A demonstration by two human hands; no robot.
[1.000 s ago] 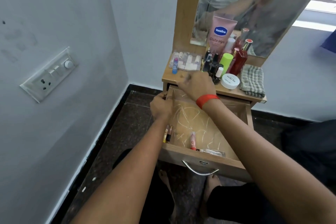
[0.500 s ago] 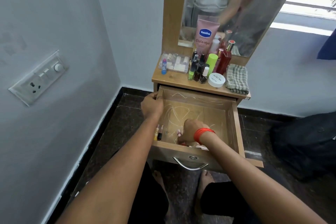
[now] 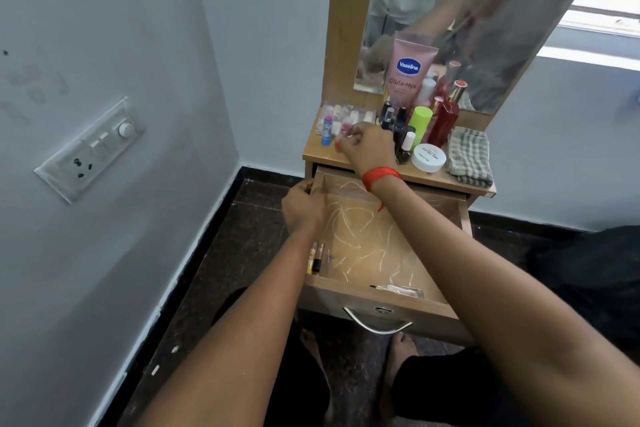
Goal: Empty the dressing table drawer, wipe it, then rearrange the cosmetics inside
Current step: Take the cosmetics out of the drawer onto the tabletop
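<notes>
My left hand (image 3: 300,206) grips the open drawer (image 3: 329,302) at its far-left wall, apparently to steady it. My right hand (image 3: 369,147) – fingers curled round a small pink-red cosmetic (image 3: 338,145) – hovers over the tabletop (image 3: 317,152), likely unloading before wiping. Pencils (image 3: 316,257) lie inside, near left.

The right hand (image 3: 367,146) mostly hides a blurred pink tube (image 3: 338,146).

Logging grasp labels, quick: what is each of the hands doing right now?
Left hand: grips the left wall of the open wooden drawer.
Right hand: pinches a small pink-red cosmetic tube over the wooden tabletop.
</notes>
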